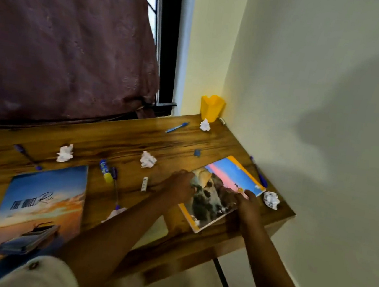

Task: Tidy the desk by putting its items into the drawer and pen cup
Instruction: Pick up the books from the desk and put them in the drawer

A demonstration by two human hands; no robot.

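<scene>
Subject item: thin yellow-bordered notebook with a rock-and-sunset landscape cover [225, 183], lying flat on the brown wood-grain counter [117, 141] near its right end, turned askew to the counter's edges.

Hands: apart, both on this notebook. The left hand [179, 186] sits at its 9 o'clock edge, fingers bent onto the cover; whether it grips or merely touches cannot be told through the blur. The right hand [249, 205] lies at its 5 o'clock edge, fingers stretched flat on the cover.

Surroundings: yellow plastic pen cup [212, 108] at 12 o'clock from the notebook, upright in the far corner. A crumpled white paper ball [271, 200] lies just beside the notebook at 3 o'clock. A blue pen [259, 173] lies at 2 o'clock along the counter's right edge. A second, car-covered notebook [43, 201] lies well apart at 8 o'clock.
</scene>
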